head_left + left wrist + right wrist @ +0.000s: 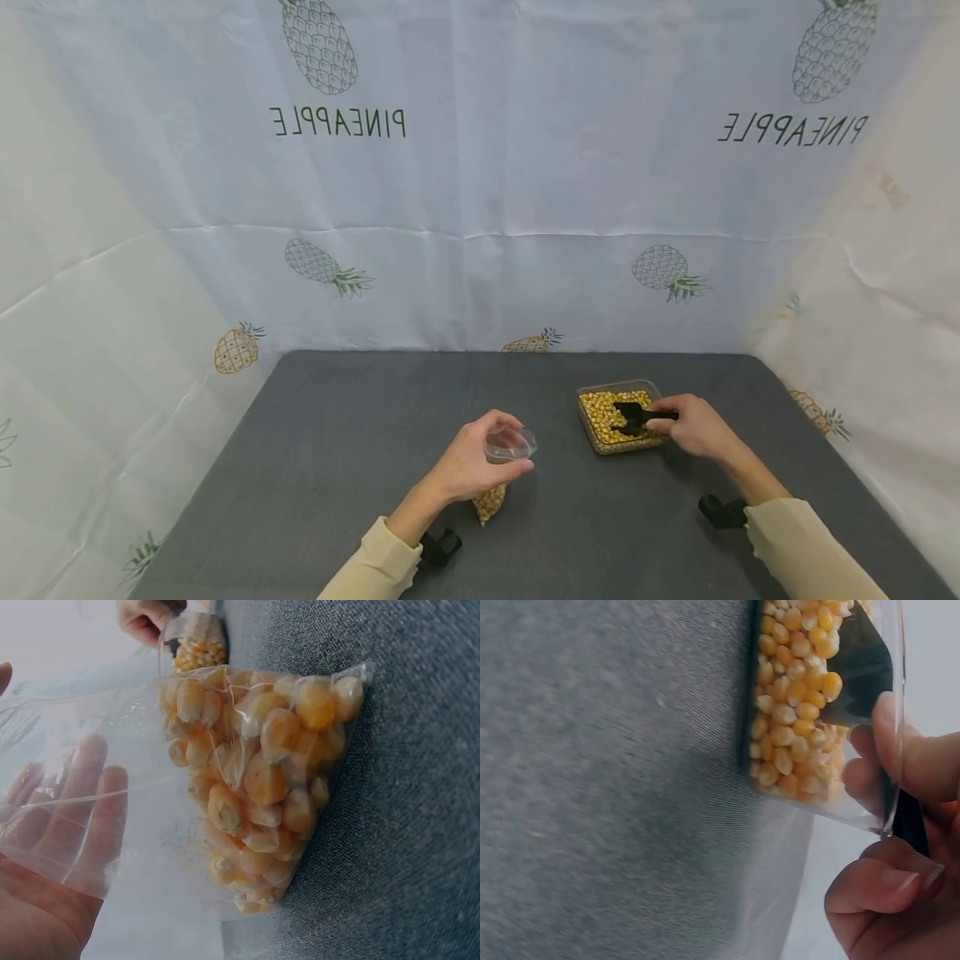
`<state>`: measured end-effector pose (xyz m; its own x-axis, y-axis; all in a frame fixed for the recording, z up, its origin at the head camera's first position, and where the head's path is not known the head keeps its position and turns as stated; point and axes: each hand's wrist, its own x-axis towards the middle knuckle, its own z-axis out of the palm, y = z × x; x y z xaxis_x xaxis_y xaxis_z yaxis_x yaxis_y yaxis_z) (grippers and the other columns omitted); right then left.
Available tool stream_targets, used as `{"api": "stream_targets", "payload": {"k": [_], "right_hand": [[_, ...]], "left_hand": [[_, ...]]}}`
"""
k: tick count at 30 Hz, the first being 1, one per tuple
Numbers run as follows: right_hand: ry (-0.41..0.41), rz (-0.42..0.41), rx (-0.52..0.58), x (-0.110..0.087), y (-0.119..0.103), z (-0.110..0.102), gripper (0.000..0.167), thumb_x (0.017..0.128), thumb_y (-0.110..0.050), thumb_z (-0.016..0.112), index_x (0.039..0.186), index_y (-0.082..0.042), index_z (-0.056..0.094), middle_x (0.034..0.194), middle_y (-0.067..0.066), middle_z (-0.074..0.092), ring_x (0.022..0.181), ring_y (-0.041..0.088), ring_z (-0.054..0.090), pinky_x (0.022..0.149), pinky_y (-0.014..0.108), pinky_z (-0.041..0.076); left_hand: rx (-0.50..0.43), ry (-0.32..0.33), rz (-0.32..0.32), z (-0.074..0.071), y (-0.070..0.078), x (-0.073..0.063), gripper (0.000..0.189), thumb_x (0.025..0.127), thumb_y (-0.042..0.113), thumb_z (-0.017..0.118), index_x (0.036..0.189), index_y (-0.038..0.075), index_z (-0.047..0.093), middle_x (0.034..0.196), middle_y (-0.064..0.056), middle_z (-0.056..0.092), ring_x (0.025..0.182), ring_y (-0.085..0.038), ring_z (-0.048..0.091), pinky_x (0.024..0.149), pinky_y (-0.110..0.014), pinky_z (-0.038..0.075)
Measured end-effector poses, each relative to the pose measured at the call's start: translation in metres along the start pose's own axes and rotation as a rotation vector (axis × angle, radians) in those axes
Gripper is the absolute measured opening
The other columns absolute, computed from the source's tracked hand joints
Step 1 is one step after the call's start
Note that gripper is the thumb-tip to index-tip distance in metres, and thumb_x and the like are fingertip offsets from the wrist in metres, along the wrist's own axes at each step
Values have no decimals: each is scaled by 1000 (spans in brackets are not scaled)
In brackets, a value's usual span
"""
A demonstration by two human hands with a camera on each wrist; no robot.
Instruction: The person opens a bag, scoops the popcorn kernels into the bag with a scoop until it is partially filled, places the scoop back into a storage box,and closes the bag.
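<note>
In my left hand I hold a clear plastic bag by its upper part, thumb and fingers spread around the open mouth. Corn kernels fill the bag's pointed bottom, which hangs close over the table. My right hand pinches the handle of a small black scoop. The scoop's blade is dug into yellow kernels inside a clear rectangular container. In the right wrist view the container's wall covers part of the fingers.
A dark grey table lies under both hands. White cloth printed with pineapples hangs behind and at the sides. Black straps sit at both wrists.
</note>
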<state>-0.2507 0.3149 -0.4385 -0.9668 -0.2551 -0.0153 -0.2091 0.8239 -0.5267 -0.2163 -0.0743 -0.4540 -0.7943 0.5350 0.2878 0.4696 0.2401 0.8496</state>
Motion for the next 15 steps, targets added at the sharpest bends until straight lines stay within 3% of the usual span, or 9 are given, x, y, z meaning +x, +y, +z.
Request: {"api": "stream_targets", "payload": {"k": [3, 6, 15], "right_hand": [[25, -11, 28, -2, 4, 3, 37, 100, -18, 66, 125, 9, 65, 125, 33, 62, 91, 34, 66, 72, 48, 54], [50, -16, 45, -4, 5, 5, 36, 101, -19, 65, 126, 8, 66, 125, 32, 62, 87, 28, 65, 70, 45, 52], [106, -34, 64, -8, 11, 10, 36, 102, -22, 65, 126, 5, 68, 129, 31, 61, 116, 52, 57, 82, 58, 52]], "left_hand": [[3, 4, 7, 0, -1, 0, 41, 93, 28, 75, 126, 8, 60, 110, -2, 69, 100, -15, 67, 84, -30, 56], [7, 6, 10, 0, -2, 0, 41, 93, 28, 76, 126, 8, 60, 110, -2, 69, 100, -14, 67, 85, -31, 56], [1, 5, 0, 0, -1, 0, 43, 94, 30, 75, 127, 8, 60, 110, -1, 69, 100, -15, 67, 85, -31, 56]]}}
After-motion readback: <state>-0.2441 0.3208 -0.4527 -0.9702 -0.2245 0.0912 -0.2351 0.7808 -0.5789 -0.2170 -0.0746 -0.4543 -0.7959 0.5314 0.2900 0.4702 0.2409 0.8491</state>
